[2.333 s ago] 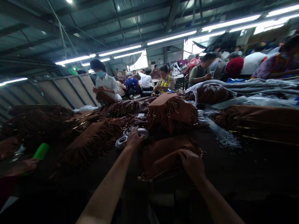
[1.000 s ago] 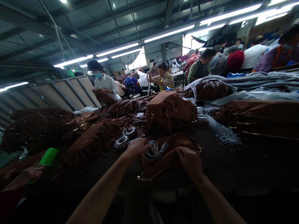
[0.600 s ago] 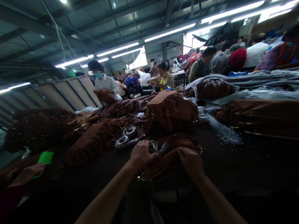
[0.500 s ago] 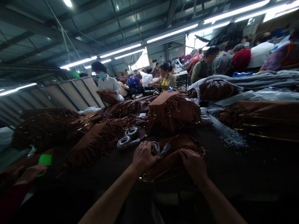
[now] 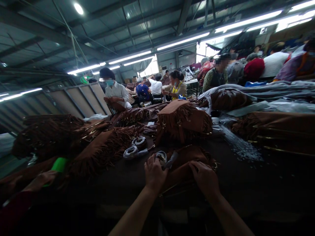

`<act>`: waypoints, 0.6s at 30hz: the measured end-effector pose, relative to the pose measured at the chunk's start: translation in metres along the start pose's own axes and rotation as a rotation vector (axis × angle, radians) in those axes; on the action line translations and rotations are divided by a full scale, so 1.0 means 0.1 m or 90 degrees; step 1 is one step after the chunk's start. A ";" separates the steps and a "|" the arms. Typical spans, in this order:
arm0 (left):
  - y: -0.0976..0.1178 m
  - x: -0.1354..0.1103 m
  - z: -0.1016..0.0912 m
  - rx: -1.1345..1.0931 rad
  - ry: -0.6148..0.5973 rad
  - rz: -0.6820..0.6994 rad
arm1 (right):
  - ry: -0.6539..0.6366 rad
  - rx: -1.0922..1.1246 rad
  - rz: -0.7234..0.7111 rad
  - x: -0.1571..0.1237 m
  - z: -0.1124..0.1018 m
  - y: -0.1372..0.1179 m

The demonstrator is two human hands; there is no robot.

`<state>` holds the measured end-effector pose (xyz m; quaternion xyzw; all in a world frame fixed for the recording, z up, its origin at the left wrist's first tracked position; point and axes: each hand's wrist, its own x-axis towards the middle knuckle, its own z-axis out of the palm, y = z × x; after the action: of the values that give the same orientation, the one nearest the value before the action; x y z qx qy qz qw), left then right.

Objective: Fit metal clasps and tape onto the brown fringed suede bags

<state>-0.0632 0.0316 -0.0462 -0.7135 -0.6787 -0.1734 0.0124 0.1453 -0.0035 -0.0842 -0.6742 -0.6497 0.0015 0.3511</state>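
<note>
Left hand, fingers closed, seems to pinch a coiled grey strap at the near left corner of a brown suede fringed bag, while right hand, fingers curled, presses the bag flat, steadying it.
</note>
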 end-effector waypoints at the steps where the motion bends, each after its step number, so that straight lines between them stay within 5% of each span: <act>1: 0.00 0.00 0.01 -0.003 0.004 -0.016 | 0.000 0.000 0.000 0.00 0.00 0.00; 6: 0.00 0.03 0.03 -0.020 0.010 -0.052 | -0.005 0.009 0.001 -0.01 0.00 0.01; 18: 0.00 0.07 0.10 -0.032 0.079 0.051 | -0.020 0.041 0.013 -0.02 -0.01 0.02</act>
<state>-0.0604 0.0414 -0.0539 -0.7281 -0.6428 -0.2339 0.0433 0.1473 -0.0053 -0.0850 -0.6693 -0.6476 0.0364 0.3625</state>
